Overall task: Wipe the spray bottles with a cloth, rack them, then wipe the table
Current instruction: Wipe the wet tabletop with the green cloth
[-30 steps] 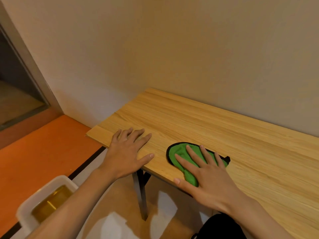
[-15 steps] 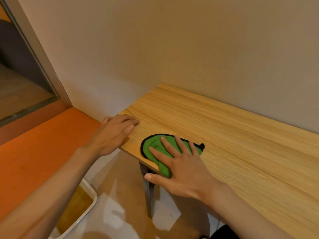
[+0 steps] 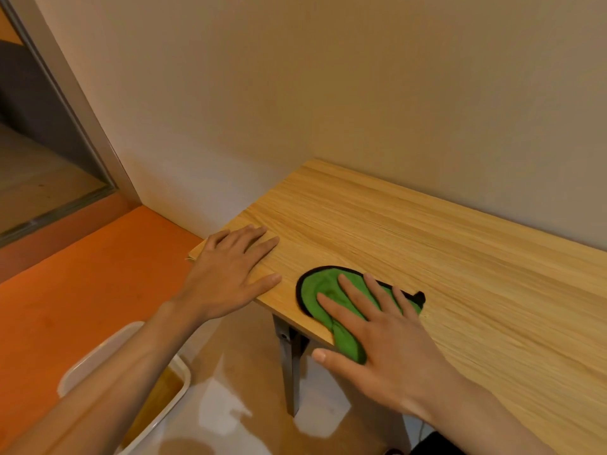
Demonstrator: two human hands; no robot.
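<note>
A green cloth with a black edge (image 3: 323, 289) lies flat near the front left corner of the wooden table (image 3: 460, 274). My right hand (image 3: 374, 330) presses down on the cloth with straight, spread fingers, and its thumb hangs past the table's front edge. My left hand (image 3: 230, 267) rests flat on the table's left corner, fingers straight. No spray bottles or rack are in view.
A beige wall runs along the back of the table. A white plastic bin (image 3: 141, 389) stands on the floor at the lower left, beside an orange floor strip (image 3: 82, 284). A grey table leg (image 3: 290, 366) shows below the corner. A metal door frame (image 3: 82, 119) stands at the left.
My right hand has slid the cloth along the front edge near the left corner. My left hand went from the table's left edge back to lying flat on the corner.
</note>
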